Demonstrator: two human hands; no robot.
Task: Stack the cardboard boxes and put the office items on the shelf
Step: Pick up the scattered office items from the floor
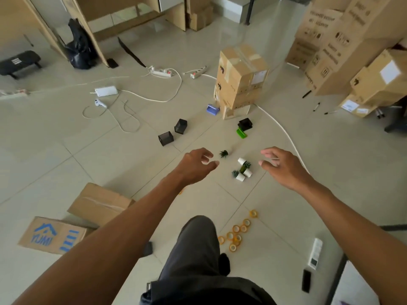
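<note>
Box pile, far right: a heap of printed cardboard cartons [343,47] rises against the right edge; their exact count cannot be told.
Stacked boxes, far centre: three taped boxes [241,78] stand upright one on another, long axis vertical, the smallest at the bottom.
Loose boxes, near left: two lie on the floor; the one printed "YUMI" [51,235] lies with its long axis left to right, and a plain box [100,204] lies just behind it, tilted.
Left hand: the left hand [193,166] hangs above the tiles, fingers loosely curled and parted, holding nothing.
Right hand: the right hand [284,167] hangs at the same height, fingers loosely curled and parted, holding nothing.
Mesh pen holders, centre: two black ones [174,132] stand upright side by side, well apart from the hands; a third black holder [245,124] rests on a green item [241,133] near the stack's foot.
Blue item: one [213,109] touches the stack's left foot.
Small plants, between the hands: three white pots [243,170] lie tipped in a cluster; one dark plant [224,153] sits alone just left of them.
Tape rolls, near centre: about nine yellow rolls [237,233] are scattered flat by the person's leg [196,245].
Markers, far right: three black pens [317,106] lie on the floor beside the pile.
</note>
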